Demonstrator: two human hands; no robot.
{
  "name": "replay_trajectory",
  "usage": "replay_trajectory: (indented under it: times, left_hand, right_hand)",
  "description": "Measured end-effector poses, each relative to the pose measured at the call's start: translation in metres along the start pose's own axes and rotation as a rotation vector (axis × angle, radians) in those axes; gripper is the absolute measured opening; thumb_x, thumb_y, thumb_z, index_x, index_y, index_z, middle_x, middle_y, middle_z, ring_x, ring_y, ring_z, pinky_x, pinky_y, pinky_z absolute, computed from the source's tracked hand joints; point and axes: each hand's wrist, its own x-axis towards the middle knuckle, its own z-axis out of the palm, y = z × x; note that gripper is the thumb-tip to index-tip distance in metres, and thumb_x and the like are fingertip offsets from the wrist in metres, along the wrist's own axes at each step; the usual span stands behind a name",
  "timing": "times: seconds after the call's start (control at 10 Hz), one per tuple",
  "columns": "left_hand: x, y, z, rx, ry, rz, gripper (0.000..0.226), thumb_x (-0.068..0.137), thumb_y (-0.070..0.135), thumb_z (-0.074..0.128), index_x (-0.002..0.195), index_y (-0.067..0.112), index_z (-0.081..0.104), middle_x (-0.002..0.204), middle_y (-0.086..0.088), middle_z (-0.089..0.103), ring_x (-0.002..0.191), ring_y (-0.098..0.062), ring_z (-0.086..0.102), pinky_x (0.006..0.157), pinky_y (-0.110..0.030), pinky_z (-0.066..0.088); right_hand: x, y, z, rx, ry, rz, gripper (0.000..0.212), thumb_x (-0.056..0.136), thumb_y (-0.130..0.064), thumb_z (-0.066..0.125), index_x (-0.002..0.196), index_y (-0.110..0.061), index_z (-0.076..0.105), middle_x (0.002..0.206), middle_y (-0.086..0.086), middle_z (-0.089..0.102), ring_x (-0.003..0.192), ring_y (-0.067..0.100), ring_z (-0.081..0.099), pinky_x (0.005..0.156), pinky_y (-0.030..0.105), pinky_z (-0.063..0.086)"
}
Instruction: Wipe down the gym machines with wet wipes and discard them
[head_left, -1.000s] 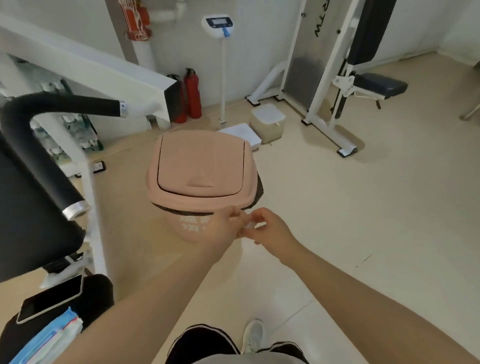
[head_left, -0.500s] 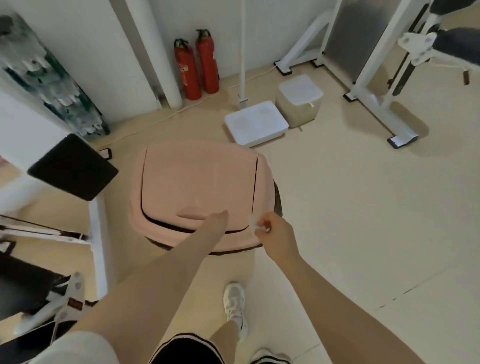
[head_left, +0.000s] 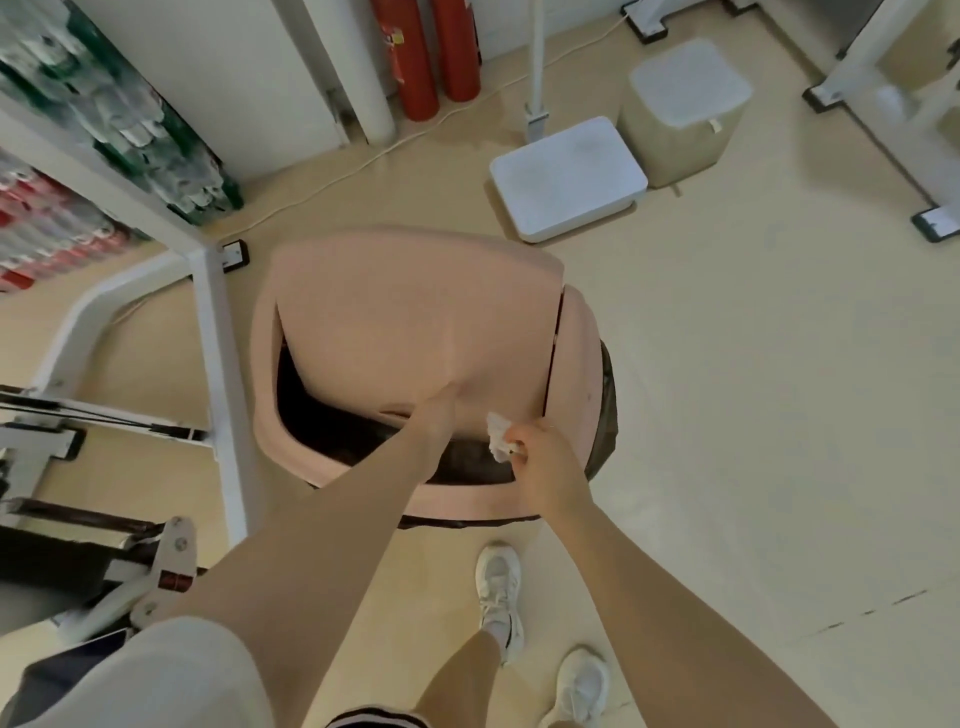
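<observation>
we prop the bin (head_left: 415, 332) lid up with left hand (head_left: 441, 410), fingers straight; right hand (head_left: 540, 457) pinches used wipe (head_left: 497, 437) over the bin's gap so it drops in.

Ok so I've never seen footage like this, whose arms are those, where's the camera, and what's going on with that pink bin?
The camera sits on a person's head and looks forward and down, so the two bare arms reaching out from the bottom are that person's own. There is only this one view. The left hand is at the front edge of the pink bin's lid, which is tilted up so that a dark opening shows beneath it. The right hand pinches a crumpled white wipe just above that opening. On the floor behind the bin stand a white scale, a small beige bin and two red fire extinguishers. White machine frames stand at the left.
</observation>
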Motion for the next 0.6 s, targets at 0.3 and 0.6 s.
replay_trajectory:
  times: [0.3,0.6]
  left_hand:
    - [-0.010,0.008,-0.013,-0.101,-0.015,0.041,0.062,0.093,0.045,0.044,0.142,0.009,0.035,0.143,-0.005,0.040,0.130,-0.025,0.039,0.102,-0.032,0.032]
    - [-0.094,-0.021,-0.043,-0.180,0.067,0.179,0.078,0.080,0.055,0.055,0.138,0.005,0.039,0.138,-0.014,0.046,0.125,-0.033,0.047,0.098,-0.043,0.042]
  right_hand:
    - [0.006,-0.013,-0.008,-0.246,-0.210,-0.102,0.034,0.098,-0.020,0.043,0.131,-0.017,0.052,0.129,0.004,0.054,0.111,0.021,0.054,0.096,0.030,0.043]
    - [-0.073,-0.022,-0.058,-0.220,-0.149,-0.101,0.026,0.096,-0.013,0.040,0.110,-0.006,0.061,0.111,0.008,0.063,0.102,0.025,0.057,0.086,0.033,0.047]
